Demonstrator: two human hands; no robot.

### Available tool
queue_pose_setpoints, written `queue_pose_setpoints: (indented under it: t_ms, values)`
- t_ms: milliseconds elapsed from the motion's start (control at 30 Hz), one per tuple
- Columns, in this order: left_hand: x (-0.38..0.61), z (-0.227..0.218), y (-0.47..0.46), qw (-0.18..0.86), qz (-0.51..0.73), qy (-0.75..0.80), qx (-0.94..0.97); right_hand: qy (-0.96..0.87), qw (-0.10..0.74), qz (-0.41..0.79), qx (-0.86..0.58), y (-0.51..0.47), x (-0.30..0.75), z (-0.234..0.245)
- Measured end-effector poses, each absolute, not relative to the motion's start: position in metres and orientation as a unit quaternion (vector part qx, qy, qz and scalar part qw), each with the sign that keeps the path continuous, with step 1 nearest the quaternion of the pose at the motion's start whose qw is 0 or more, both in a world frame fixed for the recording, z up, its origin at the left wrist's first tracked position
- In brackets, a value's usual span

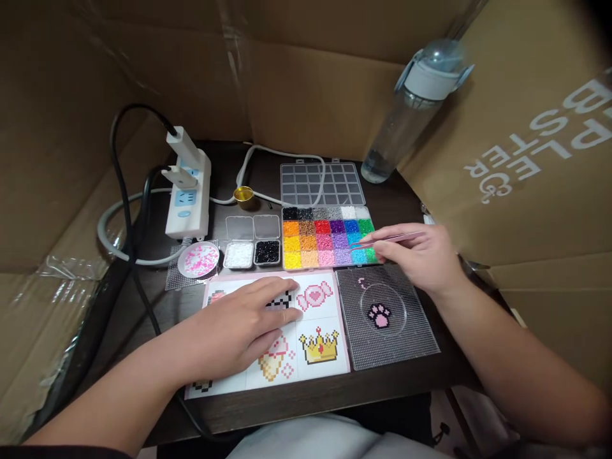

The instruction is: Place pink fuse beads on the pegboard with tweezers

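My left hand [243,325] lies flat on a pattern sheet [321,315] of pixel drawings, fingers spread beside the candy picture and covering part of the sheet. In my right hand [421,255] is a pair of pink tweezers [396,238], pinched between thumb and fingers. Their tips are over the purple and blue compartments of the sorted bead box [322,243]; whether they grip a bead is too small to tell. Below the right hand is a clear pegboard [354,344] bearing a pink and black paw of beads [379,315] and a few pink beads [362,282] near its top.
Small boxes hold white beads [238,255] and black beads [267,252]. Left of them are a dish of pink beads [199,259] and a power strip [189,210] with cables. A gold cup [243,197] and water bottle [404,118] stand behind; cardboard walls [306,83] surround the table.
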State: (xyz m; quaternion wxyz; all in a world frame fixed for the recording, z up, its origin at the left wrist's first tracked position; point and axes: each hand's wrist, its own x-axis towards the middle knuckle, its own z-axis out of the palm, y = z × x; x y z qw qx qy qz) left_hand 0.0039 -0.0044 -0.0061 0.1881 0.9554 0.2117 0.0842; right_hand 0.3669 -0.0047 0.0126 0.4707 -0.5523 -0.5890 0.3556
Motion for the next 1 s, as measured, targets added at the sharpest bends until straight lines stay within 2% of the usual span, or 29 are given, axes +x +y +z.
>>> queue_pose_setpoints:
  t_ms: [267, 1000]
  values:
    - [0.004, -0.002, -0.005, 0.189, 0.068, 0.204, 0.958, -0.583, 0.446, 0.374, -0.566, -0.002, 0.350, -0.010]
    - [0.007, -0.005, -0.009, 0.178, 0.092, 0.213, 0.956, -0.625, 0.422, 0.326, -0.570, -0.006, 0.348, -0.011]
